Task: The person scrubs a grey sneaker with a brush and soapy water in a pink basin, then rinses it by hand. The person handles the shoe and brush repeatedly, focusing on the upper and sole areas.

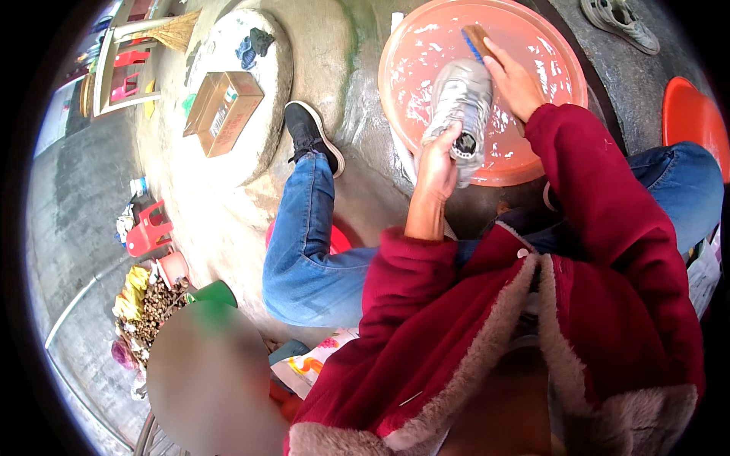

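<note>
A pale grey-white sneaker [463, 97] is held over a round pinkish-orange plastic basin [393, 74] with water in it. My left hand [438, 162] grips the shoe at its heel end, thumb at the collar. Above the basin's right half, my right hand [513, 82] holds a wooden scrubbing brush [478, 39] with blue bristles. The bristles face down and left, close to the shoe's toe; whether they touch it I cannot tell.
Another sneaker [621, 25] lies at the upper right, above a red-orange plastic object [693, 122]. Left of my leg, an open cardboard box [231, 117] and small dark cloths [254, 47] rest on a pale stone slab [265, 154]. A red stool [149, 229] stands farther left.
</note>
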`<state>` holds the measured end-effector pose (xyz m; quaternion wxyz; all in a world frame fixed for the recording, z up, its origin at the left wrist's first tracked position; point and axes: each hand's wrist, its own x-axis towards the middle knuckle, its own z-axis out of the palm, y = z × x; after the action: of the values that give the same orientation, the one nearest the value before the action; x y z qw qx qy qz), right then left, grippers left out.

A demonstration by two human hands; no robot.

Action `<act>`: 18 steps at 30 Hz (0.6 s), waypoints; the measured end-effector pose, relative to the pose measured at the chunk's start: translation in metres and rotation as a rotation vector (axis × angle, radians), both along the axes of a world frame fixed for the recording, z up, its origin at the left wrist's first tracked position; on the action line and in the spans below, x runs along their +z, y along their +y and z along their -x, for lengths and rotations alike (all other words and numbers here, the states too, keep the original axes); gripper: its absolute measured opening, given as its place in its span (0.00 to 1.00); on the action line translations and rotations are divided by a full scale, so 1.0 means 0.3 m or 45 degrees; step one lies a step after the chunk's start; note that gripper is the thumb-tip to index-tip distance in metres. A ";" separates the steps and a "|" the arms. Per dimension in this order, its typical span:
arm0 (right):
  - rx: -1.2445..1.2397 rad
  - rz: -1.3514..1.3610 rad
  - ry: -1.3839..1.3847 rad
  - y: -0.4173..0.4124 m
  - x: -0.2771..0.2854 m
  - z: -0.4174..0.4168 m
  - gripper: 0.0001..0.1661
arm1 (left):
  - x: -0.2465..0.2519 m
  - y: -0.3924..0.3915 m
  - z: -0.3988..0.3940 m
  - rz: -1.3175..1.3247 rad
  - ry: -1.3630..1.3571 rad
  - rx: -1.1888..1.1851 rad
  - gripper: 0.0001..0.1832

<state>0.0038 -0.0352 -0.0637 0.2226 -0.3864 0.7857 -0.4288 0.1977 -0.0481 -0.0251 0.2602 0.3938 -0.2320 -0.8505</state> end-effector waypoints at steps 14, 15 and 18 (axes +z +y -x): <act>-0.006 -0.031 -1.040 0.085 0.027 -0.061 0.48 | -0.005 0.009 -0.005 -0.153 0.348 0.077 0.33; 0.008 -0.046 -1.014 0.085 0.022 -0.066 0.47 | -0.006 0.005 -0.007 -0.264 0.430 0.077 0.34; -0.003 -0.248 -0.952 0.085 -0.009 -0.068 0.43 | -0.049 0.019 -0.006 -0.116 0.020 0.033 0.28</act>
<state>0.0243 -0.0097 -0.0665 0.5289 -0.1793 0.6878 -0.4636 0.1996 -0.0422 -0.0399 0.2549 0.4016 -0.1857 -0.8598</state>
